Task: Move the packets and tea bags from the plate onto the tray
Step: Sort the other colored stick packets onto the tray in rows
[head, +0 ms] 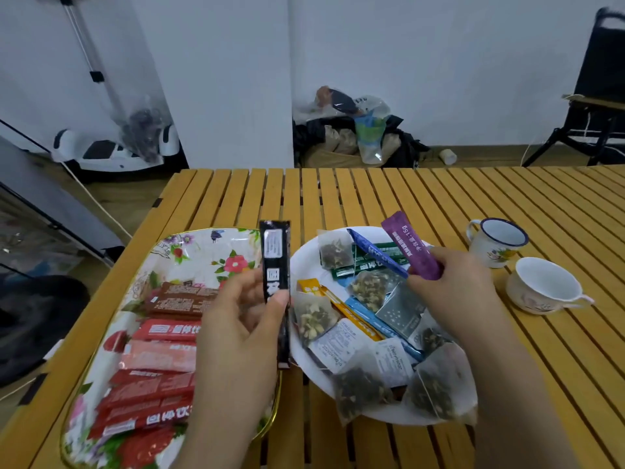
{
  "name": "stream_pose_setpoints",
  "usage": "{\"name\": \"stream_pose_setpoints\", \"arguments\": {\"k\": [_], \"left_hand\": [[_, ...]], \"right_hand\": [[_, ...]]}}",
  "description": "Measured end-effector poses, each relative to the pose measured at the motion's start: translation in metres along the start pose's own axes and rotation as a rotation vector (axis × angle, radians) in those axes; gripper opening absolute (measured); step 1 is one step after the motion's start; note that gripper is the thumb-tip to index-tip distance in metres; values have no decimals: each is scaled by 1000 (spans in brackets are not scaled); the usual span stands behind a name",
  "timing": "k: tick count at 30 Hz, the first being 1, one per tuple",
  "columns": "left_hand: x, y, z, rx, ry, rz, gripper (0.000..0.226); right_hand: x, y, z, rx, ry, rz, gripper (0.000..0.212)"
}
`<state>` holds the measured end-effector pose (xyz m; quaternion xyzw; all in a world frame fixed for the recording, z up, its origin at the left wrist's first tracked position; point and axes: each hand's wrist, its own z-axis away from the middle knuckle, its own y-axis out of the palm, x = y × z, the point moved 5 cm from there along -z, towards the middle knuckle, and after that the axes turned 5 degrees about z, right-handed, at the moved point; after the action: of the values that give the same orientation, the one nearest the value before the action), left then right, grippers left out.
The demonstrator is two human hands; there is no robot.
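Packets and tea bags crowd the white plate [306, 265], sitting right of centre on the slatted wooden table [439, 198]. From the head camera, the left hand [236, 319] pinches a black stick packet [275, 265] upright, thumb on its front, over the gap between plate and floral tray [203, 245]. On the tray, at nine o'clock from the plate, red and brown packets [159, 363] lie stacked in a row. The right hand [453, 286] grips a purple packet [411, 245] above the plate's far side. Two white cups [541, 286] stand at three o'clock.
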<state>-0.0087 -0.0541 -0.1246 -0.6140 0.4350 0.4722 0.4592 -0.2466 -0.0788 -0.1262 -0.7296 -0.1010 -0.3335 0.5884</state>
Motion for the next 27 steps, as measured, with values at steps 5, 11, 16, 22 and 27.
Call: {"name": "stream_pose_setpoints", "arguments": {"k": [5, 11, 16, 22, 27], "left_hand": [[16, 17, 1, 98, -170, 212, 10], [27, 26, 2, 166, -324, 427, 17], [27, 25, 5, 164, -341, 473, 15], [38, 29, 10, 177, -368, 416, 22], [44, 37, 12, 185, -407, 430, 30]], "right_hand": [[20, 3, 8, 101, -139, 127, 12], [21, 25, 22, 441, -106, 206, 7], [10, 19, 25, 488, -14, 119, 36], [-3, 20, 16, 350, 0, 281, 31], [-10, 32, 9, 262, 39, 326, 38]]}}
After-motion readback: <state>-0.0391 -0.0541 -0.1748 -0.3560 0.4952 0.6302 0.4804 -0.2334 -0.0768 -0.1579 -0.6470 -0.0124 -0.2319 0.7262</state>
